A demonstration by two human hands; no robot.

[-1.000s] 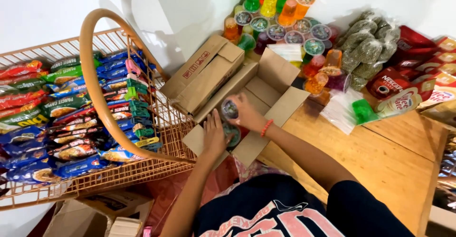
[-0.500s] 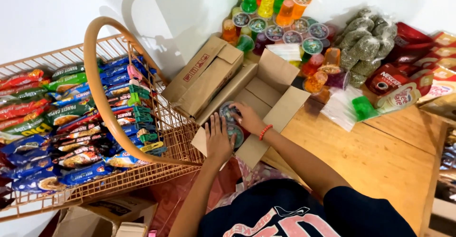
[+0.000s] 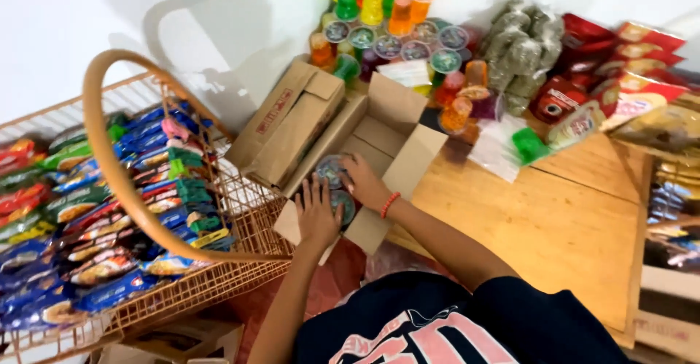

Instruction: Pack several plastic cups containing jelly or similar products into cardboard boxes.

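An open cardboard box [image 3: 397,149] sits on the wooden tabletop [image 3: 539,225], its flaps spread. Both hands reach into it. My left hand [image 3: 318,214] lies flat with fingers spread over a round-lidded cup [image 3: 343,205] at the box's near end. My right hand [image 3: 362,179], with a red bracelet at the wrist, rests on another round-lidded cup [image 3: 329,171] just beyond. How firmly either hand grips is hidden by the fingers.
A second, closed cardboard box [image 3: 288,127] lies left of the open one. Several colourful jelly cups [image 3: 394,25] stack at the back wall, with snack packets [image 3: 620,65] to the right. A wire basket [image 3: 146,211] full of packets stands at the left.
Both hands stay in the open box over the cups. The left hand has slid slightly forward onto the near cup. The view has shifted a little.
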